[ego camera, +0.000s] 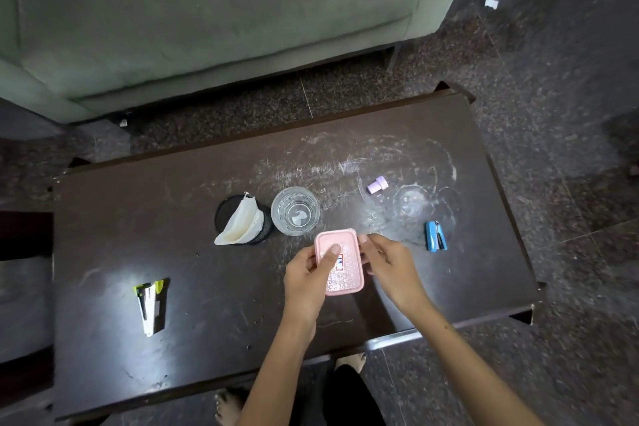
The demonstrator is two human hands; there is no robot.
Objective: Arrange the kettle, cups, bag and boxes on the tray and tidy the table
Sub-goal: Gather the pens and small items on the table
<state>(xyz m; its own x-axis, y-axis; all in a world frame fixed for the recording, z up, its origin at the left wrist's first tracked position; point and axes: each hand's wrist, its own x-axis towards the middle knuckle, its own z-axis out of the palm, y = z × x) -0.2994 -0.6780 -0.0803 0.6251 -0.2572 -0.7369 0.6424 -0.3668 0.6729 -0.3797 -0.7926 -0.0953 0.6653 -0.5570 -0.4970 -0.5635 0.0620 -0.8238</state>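
Pink box: I found the pink box [340, 261] held just above the dark table [103, 218], near its front middle, right in front of the glass [295, 211].
Left hand: my left hand [307, 273] was closed on the box's left side, thumb pressed flat on the lid; I judged that was to steady it while the other hand worked.
Right hand: my right hand [387, 266] pinched the far right corner with its fingertips, closed on the box too, probably seating or checking the lid.
Box material: smooth matte plastic, rounded rectangle, lid dotted with a bubble pattern and a small red-and-blue label.
Glass: clear, round, thick-based, upright, with what looked like a little water in the bottom.
Mesh holder: a black mesh holder [242, 220] stood just left of the glass, a limp cream cloth bag [238, 223] drooping over its rim.
Stray bits: a blue stapler [435, 236], a lilac cap [377, 184], and a white-and-green stapler [150, 304] lay well apart.
Tray and kettle: I saw neither anywhere.
Table surface: glossy dark wood, scuffed white.
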